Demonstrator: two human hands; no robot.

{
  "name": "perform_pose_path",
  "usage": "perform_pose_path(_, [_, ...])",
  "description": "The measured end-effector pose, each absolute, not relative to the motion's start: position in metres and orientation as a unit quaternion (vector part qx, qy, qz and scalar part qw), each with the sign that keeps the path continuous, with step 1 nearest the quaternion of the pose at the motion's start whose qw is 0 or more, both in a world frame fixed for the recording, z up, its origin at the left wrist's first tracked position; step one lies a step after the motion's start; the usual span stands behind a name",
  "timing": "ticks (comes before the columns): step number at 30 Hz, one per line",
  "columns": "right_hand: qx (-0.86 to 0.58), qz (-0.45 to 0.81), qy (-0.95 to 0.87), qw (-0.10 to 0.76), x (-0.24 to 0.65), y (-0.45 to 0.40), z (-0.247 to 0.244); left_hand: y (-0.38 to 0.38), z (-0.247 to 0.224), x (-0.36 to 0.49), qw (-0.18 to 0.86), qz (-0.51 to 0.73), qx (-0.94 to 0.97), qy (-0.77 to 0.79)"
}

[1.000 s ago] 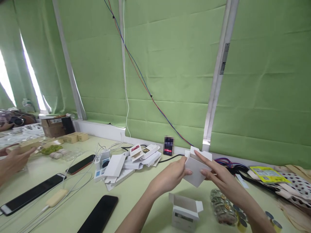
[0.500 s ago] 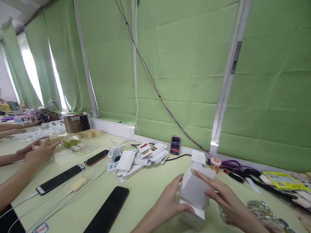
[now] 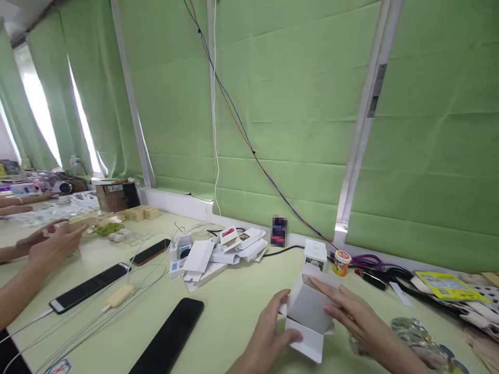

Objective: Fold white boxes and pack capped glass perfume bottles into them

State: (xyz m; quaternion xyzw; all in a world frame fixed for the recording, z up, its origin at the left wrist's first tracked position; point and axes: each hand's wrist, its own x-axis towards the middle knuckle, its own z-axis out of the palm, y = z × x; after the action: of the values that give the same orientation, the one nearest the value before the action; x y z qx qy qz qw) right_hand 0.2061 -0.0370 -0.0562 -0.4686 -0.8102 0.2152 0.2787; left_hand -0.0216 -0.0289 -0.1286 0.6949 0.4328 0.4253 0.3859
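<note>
A small white cardboard box [image 3: 310, 304] is tilted between my two hands above the table. Its near end flap [image 3: 305, 342] sticks out towards me, and the pale inside shows. My left hand [image 3: 268, 330] grips the box's left side, its thumb against the flap. Along the right side and upper edge lie the fingers of my right hand [image 3: 356, 317], closed on the box. Just beyond it stand stacked white boxes [image 3: 315, 253], one with a dark printed picture, beside an orange-and-white tub [image 3: 341, 263]. Glass jars [image 3: 415, 337] are partly hidden by my right forearm.
Flattened white cartons [image 3: 222, 257] are heaped mid-table. A black phone [image 3: 169, 332] lies left of my hands; another phone [image 3: 91, 285] and white cables are farther left. A co-worker's hands [image 3: 54, 244] work there. At right lies a yellow packet [image 3: 448, 285].
The held box has shifted slightly, and its near flap now stands out more openly. My left fingers have moved a little along its side. The view has also shifted slightly.
</note>
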Motion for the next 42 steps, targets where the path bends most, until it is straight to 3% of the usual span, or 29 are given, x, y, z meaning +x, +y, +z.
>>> perform_pose_path(14, [-0.43, 0.201, -0.848, 0.237, 0.206, -0.038, -0.056, -0.03, -0.139, -0.018, 0.348, 0.45, 0.728, 0.383])
perform_pose_path(24, [-0.443, 0.245, -0.843, 0.182, 0.188, -0.042, -0.082, -0.028, -0.145, -0.016, 0.39, 0.492, 0.646, 0.433])
perform_pose_path(30, [-0.466, 0.12, -0.837, 0.261, 0.187, -0.033, -0.083, -0.031, -0.149, -0.017, 0.336, 0.492, 0.688, 0.415])
perform_pose_path(34, [-0.477, 0.025, -0.848, 0.228, 0.182, -0.029, -0.09, -0.033, -0.148, -0.016, 0.308, 0.472, 0.719, 0.407])
perform_pose_path(42, [-0.515, 0.155, -0.79, 0.295, 0.181, -0.017, -0.097, -0.033, -0.152, -0.015, 0.27, 0.482, 0.726, 0.41])
